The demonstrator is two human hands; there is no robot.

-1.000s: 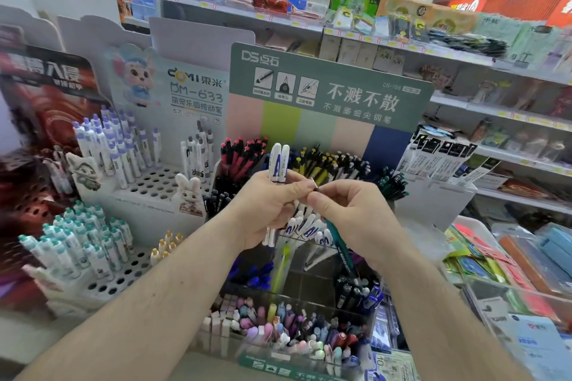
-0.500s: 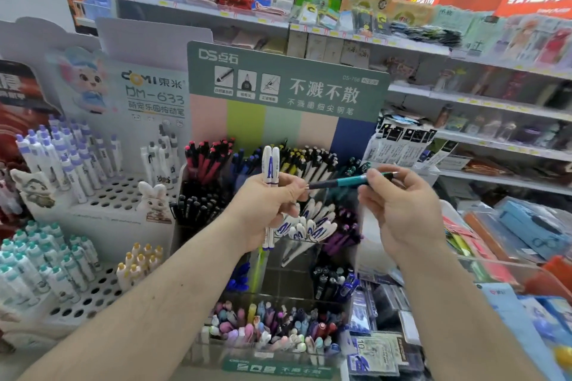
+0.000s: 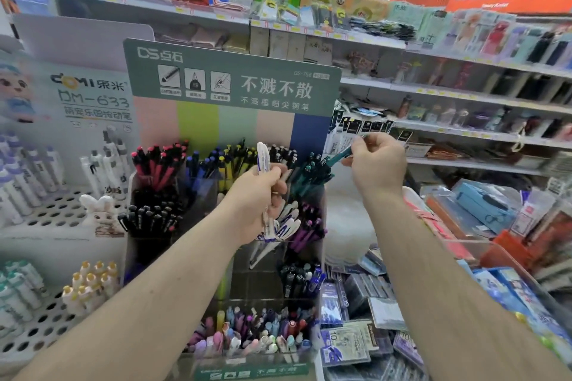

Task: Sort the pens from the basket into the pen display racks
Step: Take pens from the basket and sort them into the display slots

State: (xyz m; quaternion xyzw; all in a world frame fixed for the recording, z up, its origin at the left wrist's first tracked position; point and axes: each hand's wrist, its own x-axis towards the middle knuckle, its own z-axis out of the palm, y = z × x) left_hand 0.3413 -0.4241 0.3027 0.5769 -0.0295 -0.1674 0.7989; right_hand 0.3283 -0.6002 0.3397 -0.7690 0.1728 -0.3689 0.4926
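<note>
Pens are what we see at the frame's centre in the head view: our left hand (image 3: 258, 194) grips white pens with blue print (image 3: 264, 163) upright, fingers curled round them. Right of centre, our right hand (image 3: 376, 163) pinches a teal pen (image 3: 340, 155) between fingertips, tilted just above the teal pens (image 3: 312, 171) in the green display rack (image 3: 232, 83).

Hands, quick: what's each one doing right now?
Left hand: gripping upright white pens with blue print.
Right hand: pinching a slim teal pen above the rack's teal pens.
</note>
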